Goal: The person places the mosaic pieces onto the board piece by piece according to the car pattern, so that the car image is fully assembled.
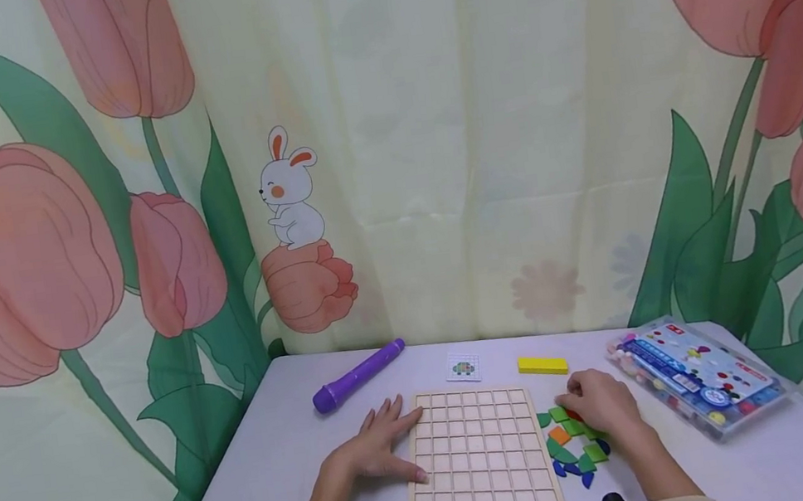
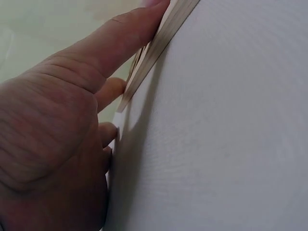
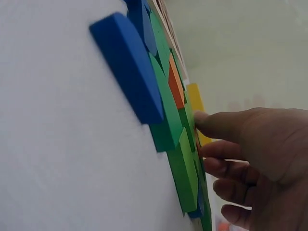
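In the head view a wooden grid board (image 1: 476,454) lies flat in front of the person. The left hand (image 1: 373,444) rests at its left side with fingers spread, thumb and index fingertip on the frame. The left wrist view shows the thumb (image 2: 115,41) over the board's edge (image 2: 161,45). Right of the board is a cluster of coloured blocks: green blocks (image 1: 563,451), an orange block (image 1: 560,435) and blue blocks (image 3: 127,67). The right hand (image 1: 602,403) reaches down at its far side, over a red block (image 1: 573,416). Its thumb and index fingertip are apart, right at the blocks.
Behind the board lie a purple microphone-shaped stick (image 1: 360,377), a small card with a picture on a grid (image 1: 463,367) and a yellow bar (image 1: 543,365). A clear plastic case (image 1: 703,376) with coloured pieces lies at the right. A printed curtain (image 1: 450,153) hangs behind the table.
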The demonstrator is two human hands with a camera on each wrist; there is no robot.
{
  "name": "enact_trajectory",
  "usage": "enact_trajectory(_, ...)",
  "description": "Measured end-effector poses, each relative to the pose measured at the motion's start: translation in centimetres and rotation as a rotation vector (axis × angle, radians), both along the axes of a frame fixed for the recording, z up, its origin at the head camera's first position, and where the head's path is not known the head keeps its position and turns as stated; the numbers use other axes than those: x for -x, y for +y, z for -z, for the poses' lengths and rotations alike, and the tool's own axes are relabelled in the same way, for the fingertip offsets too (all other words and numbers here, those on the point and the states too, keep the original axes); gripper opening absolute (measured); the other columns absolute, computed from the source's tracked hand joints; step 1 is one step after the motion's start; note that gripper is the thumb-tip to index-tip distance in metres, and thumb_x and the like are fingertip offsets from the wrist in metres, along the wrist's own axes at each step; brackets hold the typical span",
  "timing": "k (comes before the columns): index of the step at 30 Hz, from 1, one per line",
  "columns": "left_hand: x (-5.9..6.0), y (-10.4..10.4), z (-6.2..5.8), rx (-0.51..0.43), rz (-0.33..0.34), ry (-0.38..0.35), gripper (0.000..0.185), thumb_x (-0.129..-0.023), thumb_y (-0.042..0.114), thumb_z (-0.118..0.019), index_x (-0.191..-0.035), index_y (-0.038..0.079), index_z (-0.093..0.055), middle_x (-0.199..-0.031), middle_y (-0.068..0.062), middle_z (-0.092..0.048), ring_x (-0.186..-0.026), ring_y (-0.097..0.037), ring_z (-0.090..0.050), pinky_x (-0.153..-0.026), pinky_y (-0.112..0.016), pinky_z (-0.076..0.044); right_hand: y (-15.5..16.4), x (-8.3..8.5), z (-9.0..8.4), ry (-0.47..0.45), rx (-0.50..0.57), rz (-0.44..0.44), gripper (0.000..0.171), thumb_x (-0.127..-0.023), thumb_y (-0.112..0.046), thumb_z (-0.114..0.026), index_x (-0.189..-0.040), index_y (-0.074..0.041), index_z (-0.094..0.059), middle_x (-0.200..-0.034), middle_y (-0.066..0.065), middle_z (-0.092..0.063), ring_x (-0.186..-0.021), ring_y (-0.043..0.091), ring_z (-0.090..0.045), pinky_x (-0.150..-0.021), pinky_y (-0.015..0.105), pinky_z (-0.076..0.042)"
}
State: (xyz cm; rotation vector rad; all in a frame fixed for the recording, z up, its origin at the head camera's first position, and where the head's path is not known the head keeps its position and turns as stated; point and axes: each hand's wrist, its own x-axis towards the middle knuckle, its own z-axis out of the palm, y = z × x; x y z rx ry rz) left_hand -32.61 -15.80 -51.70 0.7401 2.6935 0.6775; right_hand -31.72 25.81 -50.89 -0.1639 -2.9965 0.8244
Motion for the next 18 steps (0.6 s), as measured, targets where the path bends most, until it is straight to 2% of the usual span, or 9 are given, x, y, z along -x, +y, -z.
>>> enact_trajectory(7, -0.05, -0.14, 0.12, -0.002, -0.008, 0.003, 0.11, -0.073, 0.07, -0.082, -0.164, 0.03, -0.034, -0.175, -0.019, -0.009, -0.163, -0.041, -0.003, -0.13, -0.063, -0.002, -0.33, 0.2, 0.8, 0.039, 0.05, 0.007, 0.025, -0.092, -0.024, -0.079, -0.105, -0.003, -0.073, -0.086, 0.006, -0.065, -0.078, 0.021, -0.055, -0.071, 0.034, -0.051)
enact_trajectory(12, -0.28, -0.2, -0.04, -0.01, -0.005, 0.003, 0.111, -0.073, 0.072, -0.081, -0.164, 0.028, -0.034, -0.175, -0.021, -0.009, -0.162, -0.043, -0.002, -0.129, -0.064, -0.001, -0.27, 0.07, 0.53, 0.03, 0.062, 0.055, 0.036, -0.091, -0.028, -0.081, -0.11, 0.002, -0.07, -0.088, 0.009, -0.065, -0.079, 0.023, -0.056, -0.069, 0.034, -0.05)
enact_trajectory(18, -0.21, -0.17, -0.01, -0.007, 0.014, 0.017, 0.111, -0.074, 0.074, -0.078, -0.164, 0.027, -0.034, -0.174, -0.022, -0.009, -0.162, -0.044, -0.002, -0.129, -0.065, 0.0, -0.01, -0.15, 0.29, 0.041, 0.074, 0.063, 0.029, -0.089, -0.026, -0.083, -0.103, -0.001, -0.075, -0.084, 0.007, -0.069, -0.078, 0.023, -0.056, -0.071, 0.036, -0.047)
